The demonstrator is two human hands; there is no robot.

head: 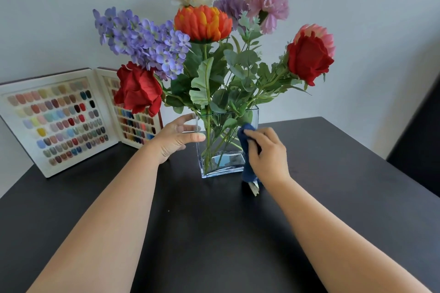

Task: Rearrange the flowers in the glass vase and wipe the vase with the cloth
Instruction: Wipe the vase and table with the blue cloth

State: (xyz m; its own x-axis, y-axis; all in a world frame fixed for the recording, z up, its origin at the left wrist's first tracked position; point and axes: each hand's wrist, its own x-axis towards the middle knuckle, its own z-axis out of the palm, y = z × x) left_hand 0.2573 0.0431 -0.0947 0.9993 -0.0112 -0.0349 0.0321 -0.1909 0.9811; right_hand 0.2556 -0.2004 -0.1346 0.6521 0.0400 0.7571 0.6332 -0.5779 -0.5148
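From the head view, I am seeing the glass vase (pixel 223 150) standing upright on the black table (pixel 214 233), holding the flowers (pixel 202 24). My left hand (pixel 175 138) is bracing the vase's left side, fingers straight and spread against the glass. My right hand (pixel 267 150) is gripping the blue cloth (pixel 246 147), fingers curled round it, pressing it to the vase's right wall. An open nail colour chart (pixel 62 121) is leaning against the wall (pixel 357 19) at the left.
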